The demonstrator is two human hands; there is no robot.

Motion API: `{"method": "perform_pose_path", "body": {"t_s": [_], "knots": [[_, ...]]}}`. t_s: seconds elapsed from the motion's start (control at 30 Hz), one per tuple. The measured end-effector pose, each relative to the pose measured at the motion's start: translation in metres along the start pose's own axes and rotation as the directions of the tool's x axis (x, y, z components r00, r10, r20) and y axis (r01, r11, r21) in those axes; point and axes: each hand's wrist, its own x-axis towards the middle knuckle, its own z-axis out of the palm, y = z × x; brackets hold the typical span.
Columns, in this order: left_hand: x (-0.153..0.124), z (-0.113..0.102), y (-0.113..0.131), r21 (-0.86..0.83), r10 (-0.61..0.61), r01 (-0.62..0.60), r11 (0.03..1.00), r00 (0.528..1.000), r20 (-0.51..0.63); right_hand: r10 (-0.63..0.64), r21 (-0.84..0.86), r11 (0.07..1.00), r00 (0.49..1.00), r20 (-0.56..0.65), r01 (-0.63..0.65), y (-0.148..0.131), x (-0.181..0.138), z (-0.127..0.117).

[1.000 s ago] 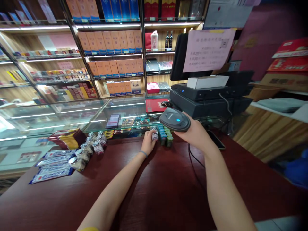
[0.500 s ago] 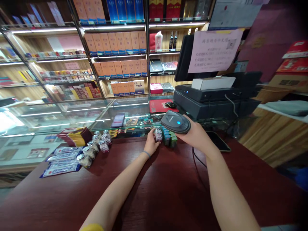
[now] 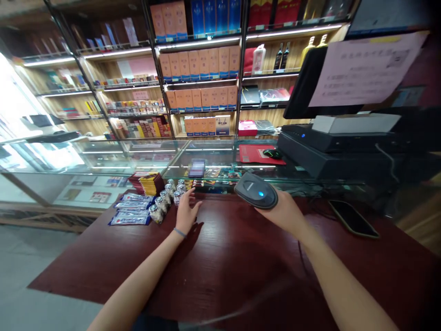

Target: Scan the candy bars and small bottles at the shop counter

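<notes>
My left hand (image 3: 187, 212) is beside the right-hand row of small silver-lidded jars (image 3: 160, 203) on the dark red wooden table. Its fingers and thumb are apart, and I see nothing held between them; part of the nearest jars is hidden behind it. My right hand (image 3: 280, 212) is wrapped round the handle of a dark grey barcode scanner (image 3: 257, 191), held above the table with a blue light glowing on top. The small blue and green containers seen earlier do not show now. To the left of the jars lie blue-and-white packets (image 3: 132, 209) and a stack of maroon-and-yellow packs (image 3: 148, 183).
Behind the table runs a glass display counter (image 3: 144, 158) bearing a red mat (image 3: 253, 154) and a mouse (image 3: 272, 153). At right stand a monitor with a pink sheet (image 3: 365, 69) and a black cash drawer (image 3: 320, 158). A phone (image 3: 354, 219) lies on the table.
My left hand has left the jar it held by the blue and green containers and moved left to the other jars, its fingers now apart. The view has turned left; the scanner stays in my right hand.
</notes>
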Motion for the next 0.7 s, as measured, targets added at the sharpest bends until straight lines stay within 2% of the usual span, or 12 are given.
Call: {"method": "perform_pose_path", "body": {"t_s": [0.13, 0.23, 0.3, 0.47, 0.57, 0.7], "knots": [[-0.003, -0.031, -0.016, 0.039, -0.04, 0.046, 0.998, 0.988, -0.149, -0.022, 0.028, 0.999, 0.999, 0.045, 0.021, -0.009, -0.007, 0.025], [-0.003, -0.042, -0.021, 0.11, -0.022, 0.05, 0.993, 0.969, -0.248, -0.057, 0.065, 0.997, 0.995, 0.087, 0.051, -0.012, -0.013, 0.045], [-0.002, -0.045, -0.024, 0.183, 0.021, 0.03, 0.983, 0.962, -0.271, -0.07, 0.073, 0.995, 0.989, 0.128, 0.061, -0.012, -0.017, 0.057], [-0.004, -0.04, -0.037, 0.315, 0.064, -0.007, 0.949, 0.983, -0.171, -0.055, 0.01, 0.999, 0.972, 0.228, 0.054, -0.01, -0.022, 0.079], [-0.006, -0.035, -0.045, 0.303, 0.015, 0.011, 0.953, 0.996, -0.085, -0.055, -0.016, 0.998, 0.96, 0.274, 0.062, -0.009, -0.023, 0.084], [-0.005, -0.033, -0.051, 0.246, -0.048, 0.062, 0.967, 0.997, -0.063, -0.071, -0.033, 0.996, 0.948, 0.31, 0.086, -0.007, -0.025, 0.085]]}}
